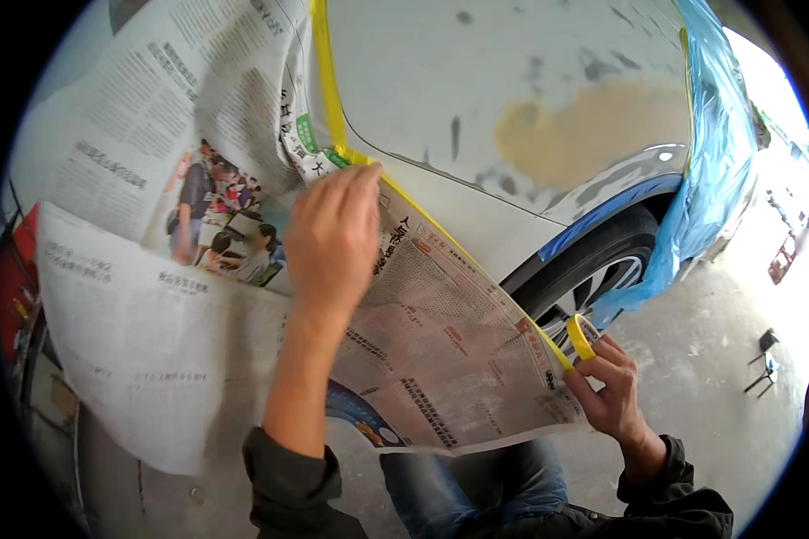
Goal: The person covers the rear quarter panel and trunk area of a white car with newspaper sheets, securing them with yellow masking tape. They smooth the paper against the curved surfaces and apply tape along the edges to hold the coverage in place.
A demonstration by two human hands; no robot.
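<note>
A newspaper sheet (458, 359) hangs in front of the car, with yellow masking tape (449, 239) along its upper edge. My left hand (334, 229) is closed at the sheet's upper left corner, fingertips together on the taped edge beside the car panel. At the other end, my right hand (609, 384) grips a roll of yellow masking tape (582, 338) next to the sheet's lower right corner. The tape runs taut between the two hands. More newspaper (108, 171) covers the area to the left, bordered by a yellow tape strip (327, 81).
The pale car panel (404, 63) has a beige patch (584, 135) and dark smudges. Blue plastic film (715, 153) hangs beyond the wheel (602, 269), whose arch carries blue tape (602, 216). A small dark stand (766, 364) is on the concrete floor (701, 413). Red equipment (18, 287) stands at far left.
</note>
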